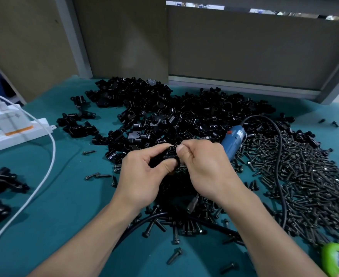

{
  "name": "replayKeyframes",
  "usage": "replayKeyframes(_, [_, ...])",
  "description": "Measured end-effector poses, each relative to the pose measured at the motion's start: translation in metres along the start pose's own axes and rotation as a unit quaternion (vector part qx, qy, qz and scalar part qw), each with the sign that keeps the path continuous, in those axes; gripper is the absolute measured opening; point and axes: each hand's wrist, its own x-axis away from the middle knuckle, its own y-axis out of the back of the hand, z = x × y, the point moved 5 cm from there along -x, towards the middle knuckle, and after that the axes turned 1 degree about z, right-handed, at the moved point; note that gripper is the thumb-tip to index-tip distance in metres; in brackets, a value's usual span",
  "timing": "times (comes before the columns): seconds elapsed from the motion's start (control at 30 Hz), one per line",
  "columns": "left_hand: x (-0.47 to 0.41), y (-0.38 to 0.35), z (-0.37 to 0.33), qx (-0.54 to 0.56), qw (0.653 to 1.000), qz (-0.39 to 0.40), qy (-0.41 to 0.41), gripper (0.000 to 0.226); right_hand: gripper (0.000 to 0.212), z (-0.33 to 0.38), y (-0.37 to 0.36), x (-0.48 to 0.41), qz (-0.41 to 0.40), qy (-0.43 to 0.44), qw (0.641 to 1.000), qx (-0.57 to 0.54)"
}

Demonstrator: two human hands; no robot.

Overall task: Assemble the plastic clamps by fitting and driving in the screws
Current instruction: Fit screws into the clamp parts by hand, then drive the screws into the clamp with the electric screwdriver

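my table [64,196] has a blue-green cloth on it. flat brown boards stand right behind it like a wall: one on my left [20,47], one in the middle [120,37], and a darker one on my right [254,47]. a grey metal post [72,37] stands between the first two. a grey rail [244,87] runs under the right board. over that board is a thin gap [204,6], and bright, blurry things show through it. the light on the cloth is soft.

Probably a factory assembly bench: heaped clamp parts [164,108], screws [304,172], electric screwdriver [233,141].
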Motion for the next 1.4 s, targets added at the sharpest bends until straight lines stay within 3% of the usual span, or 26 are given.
replayKeyframes(0.17, [-0.002, -0.002, 0.002, 0.012, 1.0, 0.008, 0.027, 0.04, 0.032, 0.0, 0.008, 0.0, 0.044, 0.051, 0.998, -0.006])
replayKeyframes(0.4, [-0.002, -0.001, 0.001, -0.025, 0.999, 0.013, 0.019, 0.041, 0.051, 0.0, 0.009, 0.0, 0.013, 0.016, 1.0, -0.008])
replayKeyframes(0.5, [-0.003, -0.004, 0.005, 0.025, 0.998, 0.002, 0.049, 0.043, 0.061, -0.017, 0.044, 0.001, -0.113, -0.097, 0.981, 0.12])
replayKeyframes(0.53, [-0.003, -0.004, 0.007, 0.038, 0.998, -0.006, 0.058, 0.044, 0.062, -0.03, 0.054, 0.003, -0.124, -0.165, 0.961, 0.182])
replayKeyframes(0.6, [-0.003, -0.003, 0.01, 0.058, 0.995, -0.027, 0.071, 0.045, 0.07, -0.057, 0.058, 0.009, -0.063, -0.273, 0.934, 0.222])
replayKeyframes(0.7, [-0.005, -0.002, 0.013, 0.095, 0.991, -0.048, 0.077, 0.04, 0.073, -0.075, 0.041, 0.015, -0.008, -0.3, 0.946, 0.125])
replayKeyframes(0.8, [-0.003, -0.005, 0.012, 0.097, 0.992, -0.037, 0.064, 0.03, 0.054, -0.079, 0.039, 0.009, -0.031, -0.304, 0.951, 0.046])
replayKeyframes(0.87, [-0.003, -0.006, 0.014, 0.106, 0.991, -0.029, 0.074, 0.019, 0.038, -0.082, 0.04, 0.007, -0.06, -0.326, 0.941, -0.07])
replayKeyframes(1.0, [-0.005, -0.009, 0.017, 0.151, 0.982, 0.001, 0.109, 0.015, 0.022, -0.091, 0.037, 0.015, -0.105, -0.372, 0.874, -0.295])
replayKeyframes(1.07, [-0.005, -0.013, 0.017, 0.172, 0.976, 0.023, 0.128, 0.016, 0.023, -0.092, 0.038, 0.017, -0.112, -0.374, 0.81, -0.438])
replayKeyframes(1.2, [-0.003, -0.019, 0.018, 0.196, 0.968, 0.055, 0.145, 0.017, 0.056, -0.081, 0.053, 0.012, -0.086, -0.277, 0.701, -0.652])
replayKeyframes(1.27, [-0.003, -0.021, 0.016, 0.206, 0.965, 0.062, 0.15, 0.02, 0.059, -0.067, 0.057, 0.006, -0.06, -0.209, 0.674, -0.706])
replayKeyframes(1.4, [-0.002, -0.021, 0.015, 0.237, 0.953, 0.072, 0.174, 0.031, 0.045, -0.038, 0.056, -0.01, -0.037, -0.137, 0.671, -0.728])
